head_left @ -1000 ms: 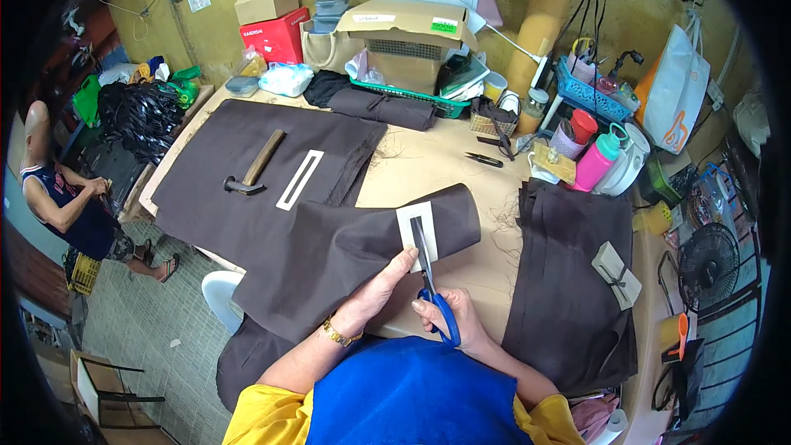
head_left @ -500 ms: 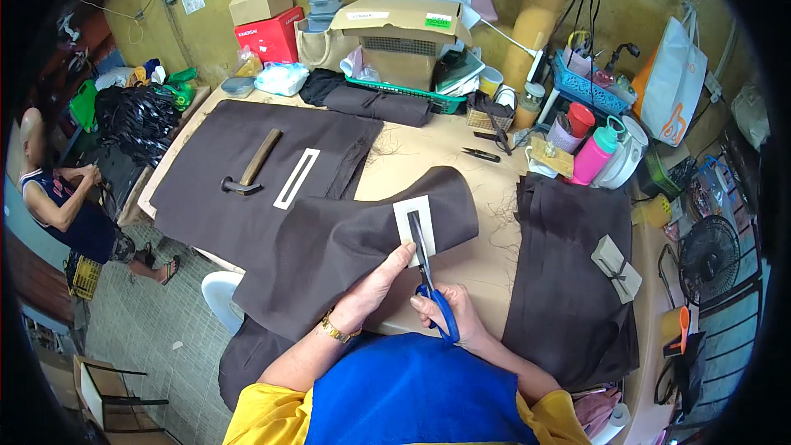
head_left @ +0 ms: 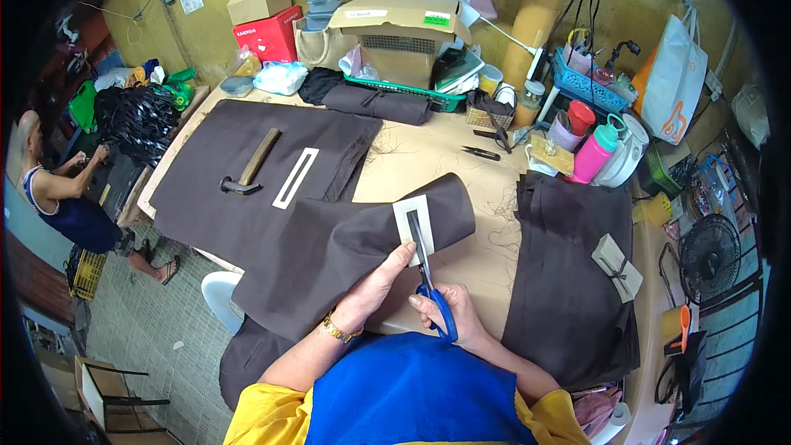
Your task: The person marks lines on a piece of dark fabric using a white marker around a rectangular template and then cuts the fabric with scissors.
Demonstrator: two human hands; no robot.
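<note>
Gripped in my left hand [head_left: 381,280] is a piece of dark brown fabric [head_left: 329,239], raised off the table, with a small cream rectangular frame [head_left: 421,208] lying against its face. The thumb presses the lower left of that frame. My right hand [head_left: 453,313] is closed round the blue handles of a pair of scissors [head_left: 426,276]. Their blades point up and away from me, into the narrow slot in the middle of the frame; whether the tips pass through the fabric I cannot tell.
A hammer [head_left: 251,163] and a long cream frame [head_left: 297,178] rest on stacked dark fabric at left. Thread snips [head_left: 480,153] lie farther back. More folded fabric [head_left: 568,280] hangs over the right side, bearing a cream bundle [head_left: 616,268]. Another person [head_left: 78,189] stands far left.
The fabric's raised far edge has dipped slightly, and the scissors have shifted very little within the slot. At far left the other person has leaned forward, arms reaching toward the black pile.
</note>
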